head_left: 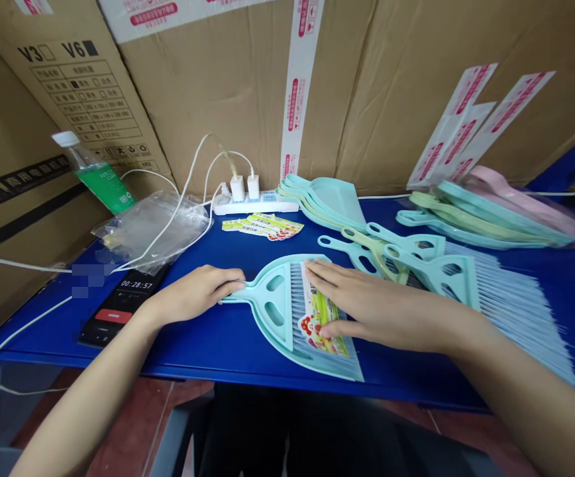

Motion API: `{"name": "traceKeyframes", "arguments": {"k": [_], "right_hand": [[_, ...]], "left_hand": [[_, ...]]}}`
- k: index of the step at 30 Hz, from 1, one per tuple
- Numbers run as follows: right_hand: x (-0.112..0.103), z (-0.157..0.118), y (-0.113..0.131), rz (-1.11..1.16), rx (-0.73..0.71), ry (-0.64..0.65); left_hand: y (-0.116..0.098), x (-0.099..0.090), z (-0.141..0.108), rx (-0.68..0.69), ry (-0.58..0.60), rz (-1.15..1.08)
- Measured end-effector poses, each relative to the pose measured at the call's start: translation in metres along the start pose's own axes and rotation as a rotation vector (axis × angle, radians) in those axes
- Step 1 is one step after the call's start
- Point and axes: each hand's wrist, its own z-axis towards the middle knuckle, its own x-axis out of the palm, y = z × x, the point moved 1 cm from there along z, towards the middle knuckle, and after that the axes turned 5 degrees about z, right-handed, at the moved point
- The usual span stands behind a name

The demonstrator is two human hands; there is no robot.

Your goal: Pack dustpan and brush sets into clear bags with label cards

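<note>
Near the table's front edge lies a mint-green dustpan (317,366) with a matching hand brush (273,308) nested in it, blue-grey bristles facing right. My left hand (203,291) closes around their handles at the left end. Across the bristles sits a yellow and white printed label card (328,317) with a red cartoon figure. My right hand (362,301) rests on this card, fingers stretched out flat and thumb apart near its lower part. The hand covers some of the card and bristles.
Behind my right hand lie several loose brushes (429,265). Stacked dustpans (334,199) stand at the back, and bagged sets (496,212) at the right. More label cards (262,226) lie before a power strip (267,203). A phone (123,301), cables and a bottle (101,179) are left.
</note>
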Motion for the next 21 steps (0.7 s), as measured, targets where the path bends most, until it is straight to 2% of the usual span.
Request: {"name": "traceKeyframes", "arguments": {"k": [5,15,21], "right_hand": [[-0.0027,0.0007,0.0033,0.017,0.032,0.058],[-0.0007,-0.0012,0.0029,0.116,0.068,0.057],[-0.0038,-0.0002,0.0069,0.132,0.126,0.12]], "left_hand": [[0.0006,0.0007,0.0,0.006,-0.002,-0.001],[-0.0021,-0.0006,-0.0006,0.006,-0.011,0.002],[-0.0032,-0.0006,-0.0001,0.009,-0.003,-0.008]]}}
